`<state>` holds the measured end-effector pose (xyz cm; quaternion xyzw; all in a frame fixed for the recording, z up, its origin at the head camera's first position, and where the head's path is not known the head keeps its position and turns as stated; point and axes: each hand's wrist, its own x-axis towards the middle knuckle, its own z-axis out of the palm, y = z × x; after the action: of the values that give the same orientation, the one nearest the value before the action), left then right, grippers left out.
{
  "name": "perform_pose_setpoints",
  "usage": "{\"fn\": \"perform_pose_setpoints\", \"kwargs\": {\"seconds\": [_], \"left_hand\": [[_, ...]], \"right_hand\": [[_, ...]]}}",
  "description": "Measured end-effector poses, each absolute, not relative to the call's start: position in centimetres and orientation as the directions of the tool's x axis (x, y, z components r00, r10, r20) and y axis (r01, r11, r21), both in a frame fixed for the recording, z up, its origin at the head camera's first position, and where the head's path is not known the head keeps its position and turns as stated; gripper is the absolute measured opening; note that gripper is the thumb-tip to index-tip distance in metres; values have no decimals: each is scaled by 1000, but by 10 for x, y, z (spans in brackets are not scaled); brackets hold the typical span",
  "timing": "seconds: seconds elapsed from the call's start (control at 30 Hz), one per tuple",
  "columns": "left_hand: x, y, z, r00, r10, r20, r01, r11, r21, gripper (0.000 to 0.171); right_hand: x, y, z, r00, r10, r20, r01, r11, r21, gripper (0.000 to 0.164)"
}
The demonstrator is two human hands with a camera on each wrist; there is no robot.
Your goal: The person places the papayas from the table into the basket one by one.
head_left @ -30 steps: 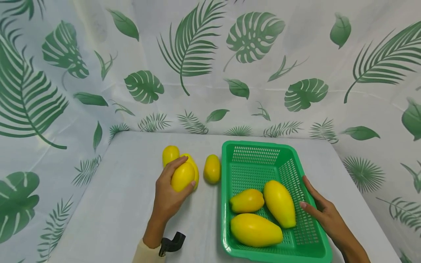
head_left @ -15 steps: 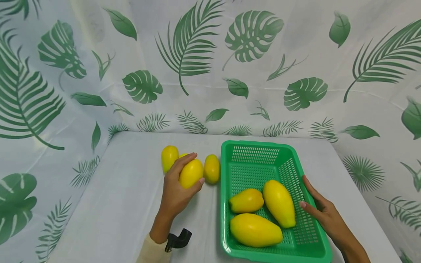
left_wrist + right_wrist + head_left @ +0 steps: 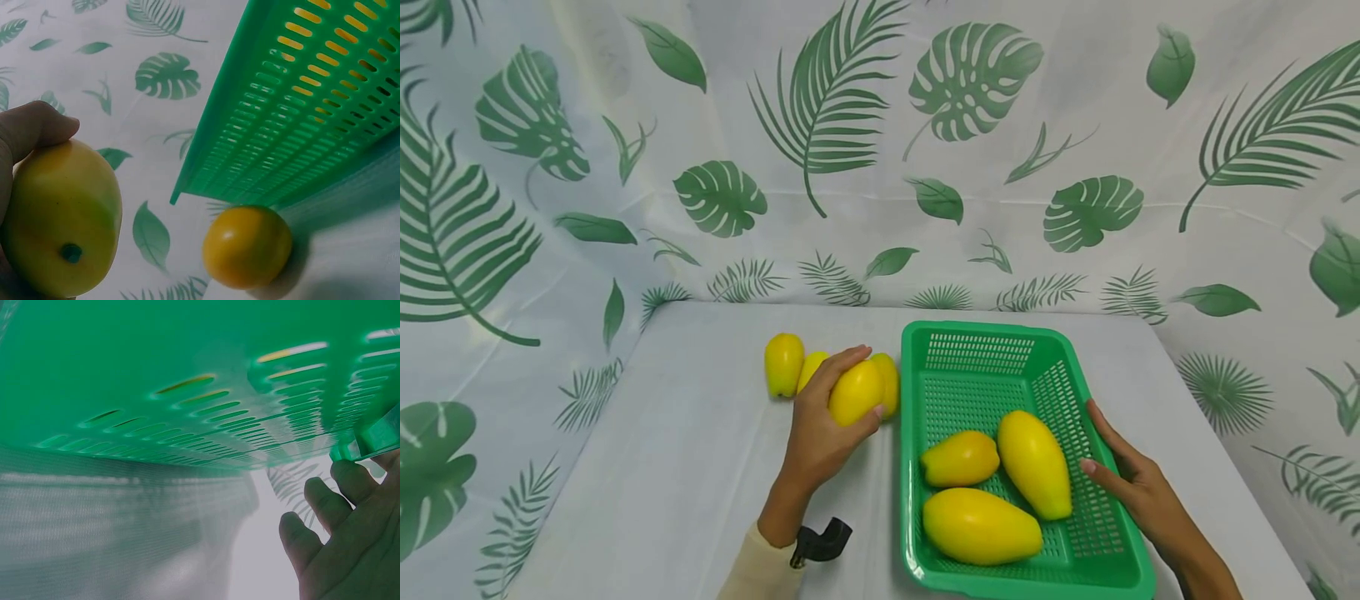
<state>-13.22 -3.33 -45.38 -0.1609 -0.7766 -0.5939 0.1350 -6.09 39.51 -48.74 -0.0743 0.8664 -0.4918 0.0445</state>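
Your left hand held a yellow fruit, thumb and fingers curled around its sides, just left of the basket. The fruit was smooth, faintly glossy and egg-shaped, with a greenish end and a small dark stub. That end faced back toward your wrist; from above, the long axis slanted from lower left to upper right. Your right hand touched the basket's right rim, thumb and forefinger spread wide apart. The basket was green plastic, rectangular, pierced with slots, and held three plump fruits. More fruits lay on the white cloth.
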Motion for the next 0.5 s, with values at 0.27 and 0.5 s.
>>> {"fn": "perform_pose_setpoints", "kwargs": {"seconds": [0.27, 0.5], "left_hand": [[-136, -24, -453, -906, 146, 398, 422, 237, 875, 69], [-139, -15, -449, -895, 195, 402, 440, 231, 868, 70]], "right_hand": [[-60, 395, -487, -987, -163, -5, -79, 503, -861, 75], [-60, 394, -486, -986, -166, -3, -82, 503, -860, 75]]}}
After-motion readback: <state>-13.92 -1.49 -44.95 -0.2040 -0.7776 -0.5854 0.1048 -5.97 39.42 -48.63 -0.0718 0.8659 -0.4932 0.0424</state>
